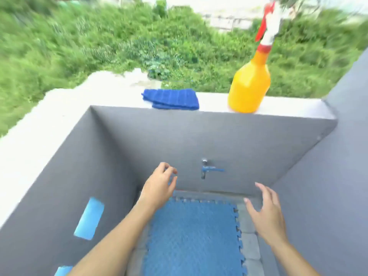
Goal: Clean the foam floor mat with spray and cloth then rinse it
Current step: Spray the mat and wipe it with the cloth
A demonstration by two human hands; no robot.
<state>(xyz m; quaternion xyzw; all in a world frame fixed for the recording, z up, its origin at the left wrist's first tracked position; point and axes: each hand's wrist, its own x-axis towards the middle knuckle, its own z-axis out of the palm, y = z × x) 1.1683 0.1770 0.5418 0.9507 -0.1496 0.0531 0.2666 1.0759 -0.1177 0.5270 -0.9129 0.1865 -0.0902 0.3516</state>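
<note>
A blue foam floor mat point(191, 240) with jigsaw edges lies flat on the tiled floor of a grey walled wash bay. Above its far left corner hovers my left hand point(159, 188), fingers loosely curled and empty. My right hand point(266, 214) is spread open over the mat's right edge, holding nothing. On top of the back wall rests a folded blue cloth point(171, 99), and to its right stands an orange spray bottle point(249, 84) with a white and red trigger head. Neither hand touches them.
A blue-handled tap point(208, 170) sticks out of the grey back wall point(219, 136) just above the mat. The left wall has blue rectangular openings point(89, 218). Grass lies beyond the wall's white top ledge point(59, 108). A grey wall closes the right side.
</note>
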